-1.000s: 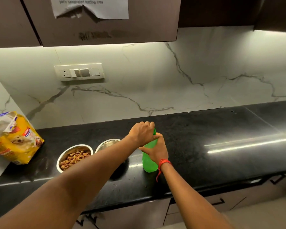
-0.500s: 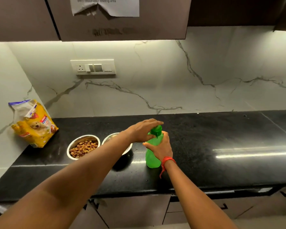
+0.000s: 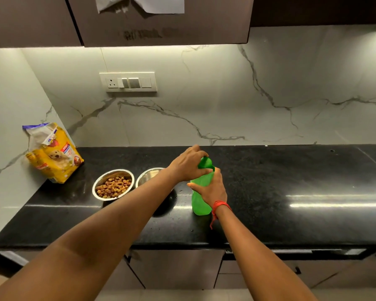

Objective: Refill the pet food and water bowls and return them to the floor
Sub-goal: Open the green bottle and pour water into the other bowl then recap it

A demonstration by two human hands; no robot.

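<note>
On the black counter (image 3: 269, 192), right of the two steel bowls, stands the green bottle (image 3: 201, 200); the right hand (image 3: 213, 189) grasps its body, the left hand (image 3: 187, 165) pinches the cap (image 3: 205, 162). Smooth plastic, probably water-heavy and slippery, so hold mid-body firmly while twisting

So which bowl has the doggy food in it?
Look at the black counter, on its left side near the yellow pet food bag. Two shiny metal bowls sit side by side there. The food bowl is the one closer to the bag, full of brown kibble; the other bowl is half hidden by an arm.
</note>
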